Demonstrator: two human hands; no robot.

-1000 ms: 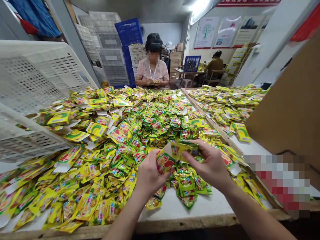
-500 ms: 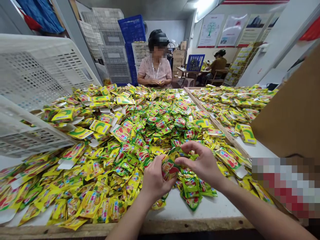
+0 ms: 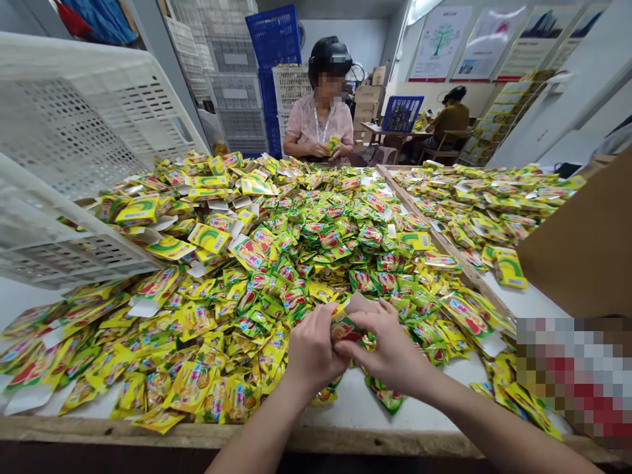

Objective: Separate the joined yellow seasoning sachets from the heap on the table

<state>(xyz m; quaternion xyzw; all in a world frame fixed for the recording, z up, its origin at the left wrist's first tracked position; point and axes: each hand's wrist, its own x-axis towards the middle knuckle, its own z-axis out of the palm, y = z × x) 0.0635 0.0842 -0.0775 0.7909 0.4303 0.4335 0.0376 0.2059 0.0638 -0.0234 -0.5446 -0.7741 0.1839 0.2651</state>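
Observation:
My left hand [image 3: 312,349] is wrapped round the side of a small printed cardboard box [image 3: 344,329], just above the near part of the table. My right hand [image 3: 390,345] grips the same box from the right, thumb on its front and fingers behind the top. A pale flap [image 3: 359,304] stands up at the box's upper end. Fingers cover much of the box, and its inside is hidden. Green sachets [image 3: 388,398] with red fruit prints lie just below my right hand. Yellow sachets [image 3: 195,388] spread over the table to the left.
A white plastic crate [image 3: 89,125] tilts at the left beside a heap of yellow boxes [image 3: 210,238]. A wooden strip [image 3: 444,243] divides the table [image 3: 424,421]. Brown cardboard [image 3: 582,243] stands at the right. Across the table, a person [image 3: 320,122] holds a yellow packet.
My right hand has closed in on the box, and its pale flap now shows. The view has shifted, moving the scene slightly right. A yellow packet now shows in the person's hands opposite.

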